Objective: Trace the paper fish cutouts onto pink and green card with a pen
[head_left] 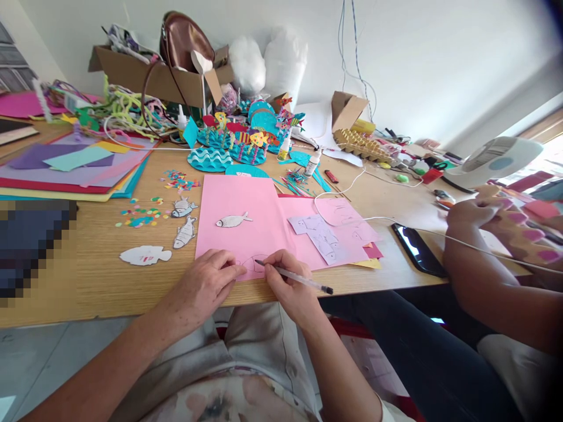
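Note:
A pink sheet of paper lies on the wooden table in front of me. My right hand pinches a white pen, its tip touching a drawn outline near the sheet's near edge. My left hand rests palm down on the sheet's near corner, fingers loosely curled, holding it flat. A paper fish cut-out lies on the pink sheet. More fish cut-outs and a white one lie on the table to the left.
Another person's hands at the right work on a cardboard piece with pink spots. A phone, a white cord, glue bottles, blue paper wave models, stacked coloured paper, cardboard boxes and a fan crowd the table.

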{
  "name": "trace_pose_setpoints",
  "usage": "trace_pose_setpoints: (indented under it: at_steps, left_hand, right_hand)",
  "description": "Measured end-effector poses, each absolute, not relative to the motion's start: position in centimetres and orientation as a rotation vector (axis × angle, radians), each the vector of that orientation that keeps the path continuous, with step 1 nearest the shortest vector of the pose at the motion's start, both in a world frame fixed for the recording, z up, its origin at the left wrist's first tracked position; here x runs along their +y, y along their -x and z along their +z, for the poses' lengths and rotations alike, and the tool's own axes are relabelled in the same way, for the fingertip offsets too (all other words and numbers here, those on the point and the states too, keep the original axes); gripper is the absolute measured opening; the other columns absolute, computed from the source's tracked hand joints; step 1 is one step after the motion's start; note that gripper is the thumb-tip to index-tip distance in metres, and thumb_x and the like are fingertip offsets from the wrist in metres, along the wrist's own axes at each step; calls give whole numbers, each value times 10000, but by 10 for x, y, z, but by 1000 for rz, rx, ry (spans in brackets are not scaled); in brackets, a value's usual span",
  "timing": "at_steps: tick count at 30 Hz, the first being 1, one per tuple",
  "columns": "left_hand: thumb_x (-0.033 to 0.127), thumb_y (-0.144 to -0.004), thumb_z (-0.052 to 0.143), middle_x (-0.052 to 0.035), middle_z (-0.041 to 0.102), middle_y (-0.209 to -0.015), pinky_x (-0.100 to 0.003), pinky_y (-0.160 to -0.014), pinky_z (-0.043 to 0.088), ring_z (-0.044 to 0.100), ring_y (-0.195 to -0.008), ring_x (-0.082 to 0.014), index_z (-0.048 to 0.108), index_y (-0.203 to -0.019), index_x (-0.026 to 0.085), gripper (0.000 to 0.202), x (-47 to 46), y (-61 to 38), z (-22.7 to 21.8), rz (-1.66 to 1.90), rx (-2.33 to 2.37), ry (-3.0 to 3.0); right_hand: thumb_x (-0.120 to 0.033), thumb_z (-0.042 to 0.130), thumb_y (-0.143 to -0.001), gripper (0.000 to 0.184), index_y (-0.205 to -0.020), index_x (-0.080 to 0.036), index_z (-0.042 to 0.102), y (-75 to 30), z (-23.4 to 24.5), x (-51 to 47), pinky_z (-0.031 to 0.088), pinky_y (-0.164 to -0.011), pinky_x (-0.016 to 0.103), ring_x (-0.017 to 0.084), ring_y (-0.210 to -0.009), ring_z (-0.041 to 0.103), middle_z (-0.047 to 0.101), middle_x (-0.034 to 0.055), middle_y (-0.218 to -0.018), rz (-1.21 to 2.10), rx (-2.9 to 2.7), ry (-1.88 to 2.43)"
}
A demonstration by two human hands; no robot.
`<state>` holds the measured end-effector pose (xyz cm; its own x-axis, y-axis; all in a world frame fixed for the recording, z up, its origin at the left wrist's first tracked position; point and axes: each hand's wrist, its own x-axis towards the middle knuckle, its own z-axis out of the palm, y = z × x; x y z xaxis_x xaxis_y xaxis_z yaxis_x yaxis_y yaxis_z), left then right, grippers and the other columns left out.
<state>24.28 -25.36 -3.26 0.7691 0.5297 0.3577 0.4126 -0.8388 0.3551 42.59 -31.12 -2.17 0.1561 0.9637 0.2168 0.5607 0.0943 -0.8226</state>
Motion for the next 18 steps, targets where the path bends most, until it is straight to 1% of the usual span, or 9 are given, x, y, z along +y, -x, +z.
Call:
trace_pose_setpoints:
  at_steps: [3,7,13,18]
  left_hand:
    - [10,-813,455,-65,536,-895,-330,-726,455,490,-844,-204,633,-1045,165,331,-254,-244,-31,644,739,-2758]
    - [8,-802,463,-50,526,-875,-319,-723,456,486,-828,-194,643,-1027,200,346,-254,-244,-28,589,751,-2790]
    - [7,-814,430,-62,524,-890,-338,-722,458,483,-842,-203,637,-1047,192,362,-253,-243,-31,636,737,-2784]
    - [8,-815,434,-65,526,-916,-345,-734,454,480,-856,-203,634,-1064,192,369,-252,-242,-36,661,731,-2774]
  right_hand:
    - [-211,499,-800,91,-764,-171,573,-424,-23,-309,344,-503,210,102,-508,487,539,-37,-566,576,-1518,1606]
    - [-207,504,-803,95,-770,-172,586,-423,-22,-307,340,-494,208,101,-505,480,548,-36,-572,569,-1539,1614]
    - [-198,500,-804,91,-765,-173,579,-422,-21,-307,327,-491,213,98,-487,451,530,-42,-561,547,-1565,1618]
    - [-186,488,-794,92,-719,-178,541,-424,-22,-309,318,-505,216,99,-506,448,501,-47,-557,540,-1569,1587]
